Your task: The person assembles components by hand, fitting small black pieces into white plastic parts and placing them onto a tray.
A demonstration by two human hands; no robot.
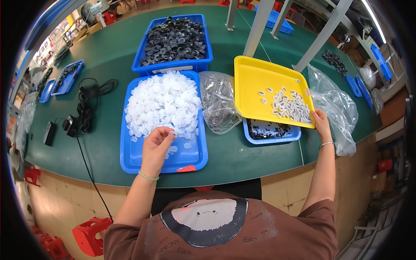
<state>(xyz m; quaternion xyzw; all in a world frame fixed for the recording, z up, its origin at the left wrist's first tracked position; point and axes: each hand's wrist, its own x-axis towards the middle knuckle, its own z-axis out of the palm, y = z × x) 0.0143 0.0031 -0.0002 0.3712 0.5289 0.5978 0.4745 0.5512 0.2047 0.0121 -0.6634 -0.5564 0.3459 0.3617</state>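
My left hand [157, 149] is over the near part of a blue tray [130, 161], its thumb and fingertips pinched together; what they may hold is too small to make out. Translucent white plastic pieces [162, 102] are heaped in that tray, with a few loose ones by my fingers. My right hand [321, 125] grips the near right corner of a yellow tray [255, 78], which lies tilted over a smaller blue tray [273, 139]. Small pale pieces with dark centres [291, 106] are gathered toward the yellow tray's near right side. Tiny black parts [264, 130] fill the smaller tray.
Behind the heap stands a blue bin [203, 60] of dark plastic parts. A clear bag of grey parts [219, 102] lies between the trays. Empty-looking plastic [336, 108] is at right. Black cables [86, 108] lie at left; metal posts [260, 28] rise from the green table [104, 151].
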